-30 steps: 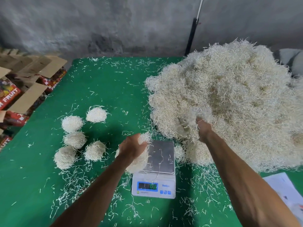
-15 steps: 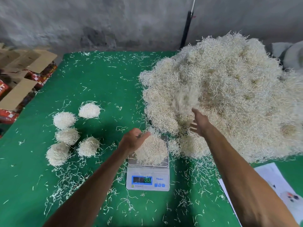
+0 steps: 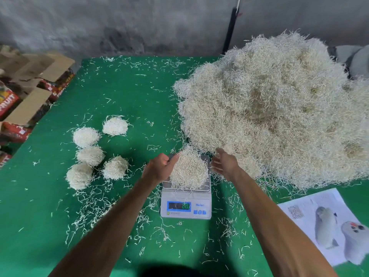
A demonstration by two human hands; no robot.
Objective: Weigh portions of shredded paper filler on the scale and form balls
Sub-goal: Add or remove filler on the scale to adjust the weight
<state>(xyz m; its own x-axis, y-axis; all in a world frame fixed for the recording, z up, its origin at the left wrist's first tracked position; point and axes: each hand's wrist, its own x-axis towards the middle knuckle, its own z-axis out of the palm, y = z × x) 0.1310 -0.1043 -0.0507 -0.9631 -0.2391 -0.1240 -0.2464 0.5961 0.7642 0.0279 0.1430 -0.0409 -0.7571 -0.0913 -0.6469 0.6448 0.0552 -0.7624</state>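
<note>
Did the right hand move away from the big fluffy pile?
Yes. The right hand has come down out of the big pile toward the scale, now open beside the portion on it.

- One view only: a wide-angle camera worn on the head, looking forward and steeply down at the green cloth-covered table.
- It sits close above both bare forearms, which enter from the bottom edge.
- The grey concrete wall fills the top, bowed by the lens.
</note>
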